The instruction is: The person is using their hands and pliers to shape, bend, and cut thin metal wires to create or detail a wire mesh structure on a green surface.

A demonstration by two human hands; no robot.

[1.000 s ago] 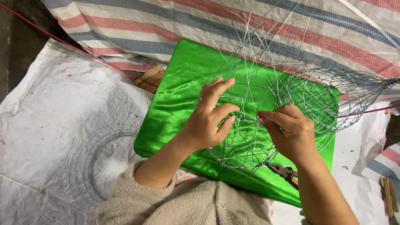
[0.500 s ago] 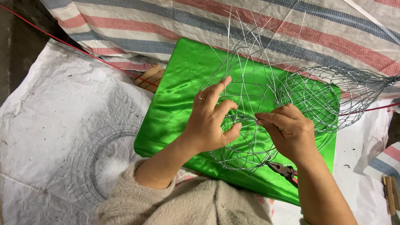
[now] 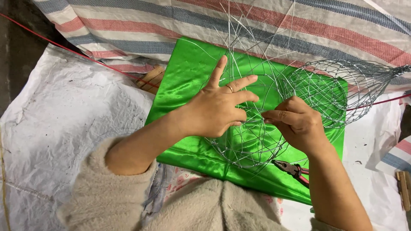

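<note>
Underneath, green satin cloth [image 3: 184, 81] over white sheeting [image 3: 72, 115], striped tarpaulin [image 3: 171, 25].

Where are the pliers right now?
In the head view, the red-handled pliers lie on the green satin cloth near its lower right edge, just below the right hand and beside the wire frame.

You have a round frame of thin silvery wire [image 3: 252, 141] lying flat on the shiny green satin cloth [image 3: 184, 81], its spokes crossing through concentric rings. Loose straight wire ends stick up from its far side. Just to its right, a finished silvery wire-mesh basket [image 3: 342, 85] lies on its side, its round mouth facing you, its body tapering to a twisted tip pointing far right, past the cloth's edge.
</note>
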